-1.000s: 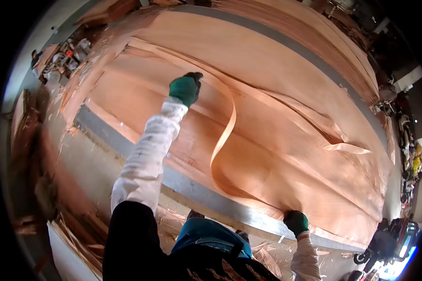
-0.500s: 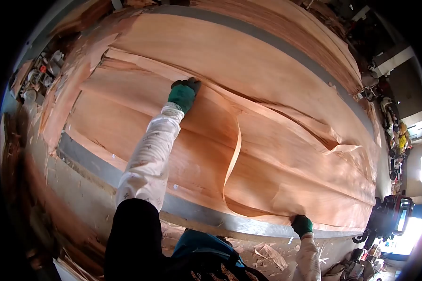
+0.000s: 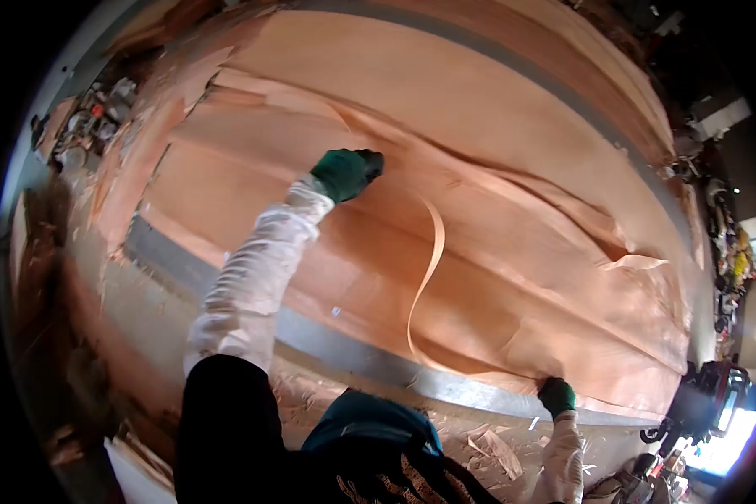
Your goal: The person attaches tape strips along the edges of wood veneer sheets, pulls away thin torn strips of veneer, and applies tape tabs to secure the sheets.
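Note:
A large, thin, reddish-tan wood veneer sheet lies wavy over other sheets on a long table. Its loose edge lifts in an S-shaped curl between my two hands. My left hand, in a green glove with dark fingertips, is stretched far across the sheet, with its fingers curled in on the veneer near a raised fold. Those fingertips are partly blurred. My right hand, gloved the same way, is closed on the sheet at the near table edge; the thumb side is hidden.
Grey table edging runs along the near side. Torn veneer scraps litter the floor below. More veneer sheets are stacked beyond the far edge. Clutter stands at the left, and a dark machine is at the right.
My left hand has shifted slightly toward me over the sheet, its fingers now more curled. The fold beyond it looks more rumpled. My right hand stays at the near edge. The view has shifted slightly.

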Available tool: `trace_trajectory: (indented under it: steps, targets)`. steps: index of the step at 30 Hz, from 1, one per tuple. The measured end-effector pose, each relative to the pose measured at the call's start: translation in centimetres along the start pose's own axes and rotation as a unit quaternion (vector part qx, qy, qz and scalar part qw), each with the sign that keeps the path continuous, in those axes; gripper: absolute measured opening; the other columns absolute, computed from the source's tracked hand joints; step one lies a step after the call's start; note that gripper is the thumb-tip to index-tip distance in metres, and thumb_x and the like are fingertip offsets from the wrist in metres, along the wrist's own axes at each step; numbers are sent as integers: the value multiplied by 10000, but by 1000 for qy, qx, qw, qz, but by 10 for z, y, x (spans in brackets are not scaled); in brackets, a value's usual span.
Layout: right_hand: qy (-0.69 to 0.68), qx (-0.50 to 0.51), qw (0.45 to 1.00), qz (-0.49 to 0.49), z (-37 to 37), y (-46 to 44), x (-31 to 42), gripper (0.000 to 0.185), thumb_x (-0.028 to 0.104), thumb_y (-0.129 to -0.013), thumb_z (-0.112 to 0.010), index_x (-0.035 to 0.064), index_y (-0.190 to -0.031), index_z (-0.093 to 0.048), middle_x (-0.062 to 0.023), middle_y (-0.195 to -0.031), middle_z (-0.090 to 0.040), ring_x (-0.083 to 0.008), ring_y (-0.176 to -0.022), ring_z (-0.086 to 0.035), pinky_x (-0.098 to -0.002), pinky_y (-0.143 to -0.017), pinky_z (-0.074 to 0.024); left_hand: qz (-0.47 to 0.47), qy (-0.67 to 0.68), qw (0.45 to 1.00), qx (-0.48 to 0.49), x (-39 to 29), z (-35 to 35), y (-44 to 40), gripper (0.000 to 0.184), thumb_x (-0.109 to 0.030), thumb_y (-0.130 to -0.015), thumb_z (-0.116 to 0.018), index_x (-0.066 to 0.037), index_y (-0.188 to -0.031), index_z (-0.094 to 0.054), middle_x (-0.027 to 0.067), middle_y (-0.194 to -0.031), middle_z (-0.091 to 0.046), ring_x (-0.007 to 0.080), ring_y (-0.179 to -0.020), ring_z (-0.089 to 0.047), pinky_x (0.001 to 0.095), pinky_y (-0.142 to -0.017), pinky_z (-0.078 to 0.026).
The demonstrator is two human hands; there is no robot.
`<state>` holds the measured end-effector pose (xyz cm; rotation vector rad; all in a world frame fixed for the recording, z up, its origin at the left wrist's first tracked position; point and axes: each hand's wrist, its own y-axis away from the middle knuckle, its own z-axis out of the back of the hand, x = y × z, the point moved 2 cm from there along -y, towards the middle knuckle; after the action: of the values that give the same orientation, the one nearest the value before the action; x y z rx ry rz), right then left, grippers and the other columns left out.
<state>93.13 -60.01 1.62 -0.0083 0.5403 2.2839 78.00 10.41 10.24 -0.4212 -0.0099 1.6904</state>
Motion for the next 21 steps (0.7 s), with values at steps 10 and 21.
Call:
trace_trajectory:
  steps: [10, 21]
  targets:
    - [35, -51, 995, 78, -8, 0, -4, 391, 349, -928, -497, 91, -668, -636, -162, -676, -644, -344, -638, -642, -458, -568, -526, 109, -234, 936, 239, 7, 149, 301, 122, -143, -808, -610, -145, -905, -685, 81, -842, -665, 276, -786, -654, 415, -674, -505]
    - [20, -85, 993, 85, -19, 0, -16, 227, 216, -842, -541, 90, -664, -605, -148, -673, -621, -328, -633, -620, -446, -562, -511, 398, -281, 815, 314, 45, 207, 363, 309, -370, -723, -752, -96, -856, -694, 136, -881, -692, 314, -853, -672, 440, -734, -527]
